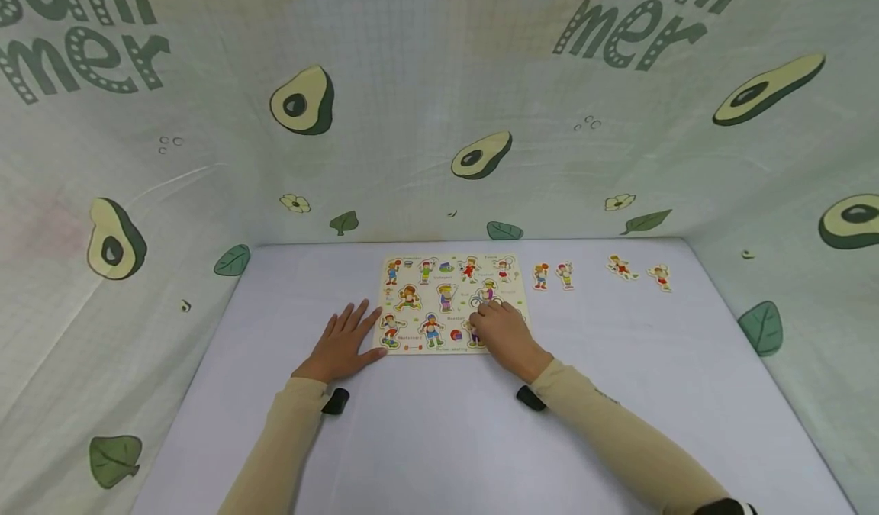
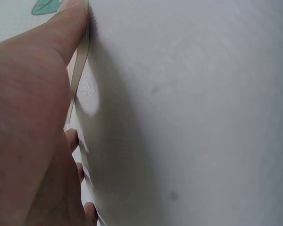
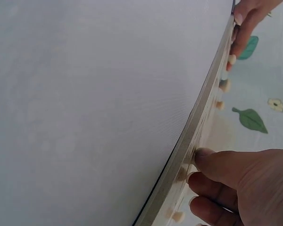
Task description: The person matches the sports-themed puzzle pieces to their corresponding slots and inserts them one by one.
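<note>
A wooden peg puzzle board (image 1: 416,351) with cartoon sports figures lies on the white table. My left hand (image 1: 341,341) rests flat at its left side, fingers spread, with the thumb at the front left corner. My right hand (image 1: 506,337) is over the lower right of the board, fingers curled down at a puzzle piece, mostly hidden beneath them. In the right wrist view, the thumb (image 3: 221,162) and curled fingers sit close to the board's face among small round knobs. A cyclist piece (image 1: 486,292) shows just above the right hand.
Right of the board lie a figure piece with a red ball (image 1: 540,276) and another figure piece (image 1: 565,275). Farther right are a kicking figure piece (image 1: 621,267) and a small figure piece (image 1: 660,277). A curtain printed with avocados (image 1: 481,155) encloses the table (image 1: 426,439).
</note>
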`<action>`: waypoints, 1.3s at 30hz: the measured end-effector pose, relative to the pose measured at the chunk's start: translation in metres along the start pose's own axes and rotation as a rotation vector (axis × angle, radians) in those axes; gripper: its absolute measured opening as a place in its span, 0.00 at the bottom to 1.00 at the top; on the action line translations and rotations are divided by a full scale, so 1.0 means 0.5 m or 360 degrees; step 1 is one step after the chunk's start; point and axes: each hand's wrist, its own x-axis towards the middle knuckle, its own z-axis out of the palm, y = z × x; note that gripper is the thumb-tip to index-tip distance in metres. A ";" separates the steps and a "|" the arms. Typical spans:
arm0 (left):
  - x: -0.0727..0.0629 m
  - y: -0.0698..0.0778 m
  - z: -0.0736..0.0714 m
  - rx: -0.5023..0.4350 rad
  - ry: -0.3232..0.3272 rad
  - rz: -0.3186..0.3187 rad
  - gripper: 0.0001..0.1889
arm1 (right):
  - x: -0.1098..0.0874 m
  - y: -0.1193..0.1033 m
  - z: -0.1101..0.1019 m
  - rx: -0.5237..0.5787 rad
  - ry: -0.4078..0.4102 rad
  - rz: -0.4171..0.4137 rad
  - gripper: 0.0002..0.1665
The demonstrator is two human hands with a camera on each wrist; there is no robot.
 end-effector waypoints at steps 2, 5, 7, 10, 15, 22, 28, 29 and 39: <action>0.001 0.001 -0.001 0.0004 0.0005 0.0000 0.45 | 0.002 0.001 -0.002 0.0019 -0.0005 0.0009 0.08; 0.001 0.002 -0.004 0.0006 0.0011 -0.0002 0.44 | 0.005 0.002 -0.005 0.0058 -0.0016 0.0012 0.08; 0.000 0.002 -0.004 0.0002 0.0014 0.0001 0.44 | 0.004 0.004 -0.005 0.0087 -0.0039 0.0025 0.09; -0.002 0.003 -0.004 -0.0010 0.0024 0.0011 0.44 | 0.003 0.007 -0.004 0.0149 -0.0075 0.0053 0.10; -0.006 0.004 -0.003 -0.0020 0.0035 0.0019 0.44 | -0.004 0.012 -0.002 0.0188 -0.0055 0.0046 0.12; -0.007 0.009 -0.004 -0.0003 0.0027 0.0023 0.44 | -0.021 0.023 -0.001 0.0144 0.0042 -0.0018 0.12; -0.007 0.009 -0.006 0.0010 0.0022 0.0014 0.44 | -0.033 0.037 -0.016 0.0139 0.0138 -0.0027 0.16; -0.007 0.009 -0.006 0.0010 0.0021 0.0013 0.44 | -0.035 0.040 -0.020 0.0135 0.0143 -0.0020 0.17; -0.005 0.007 -0.005 0.0007 0.0013 0.0004 0.45 | -0.060 0.087 -0.058 0.0154 0.0144 0.0109 0.18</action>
